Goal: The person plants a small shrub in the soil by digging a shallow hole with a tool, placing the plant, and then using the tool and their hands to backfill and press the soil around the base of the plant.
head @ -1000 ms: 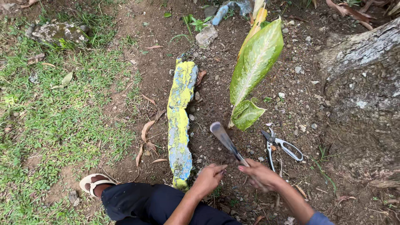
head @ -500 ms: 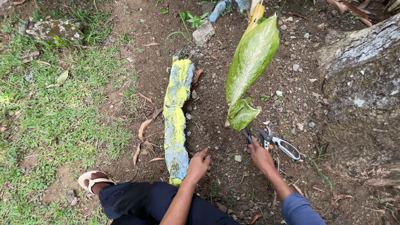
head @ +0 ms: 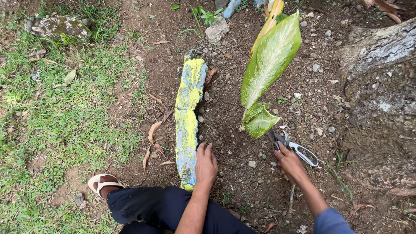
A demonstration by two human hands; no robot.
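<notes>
Nearest, the left hand (head: 206,164) lies flat and open on the soil, touching the edge of a yellow-and-blue painted stone (head: 189,117). The right hand (head: 289,163) rests on the garden shears (head: 294,148) lying on the dirt; whether its grip has closed is unclear. Beyond stands a variegated plant (head: 268,69).

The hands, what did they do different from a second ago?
The right hand let go of the trowel it held a second ago, which is now out of sight, and reached to the shears. The left hand moved down flat onto the soil beside the yellow painted stone. The stone, the leafy plant and the shears stayed put.
</notes>
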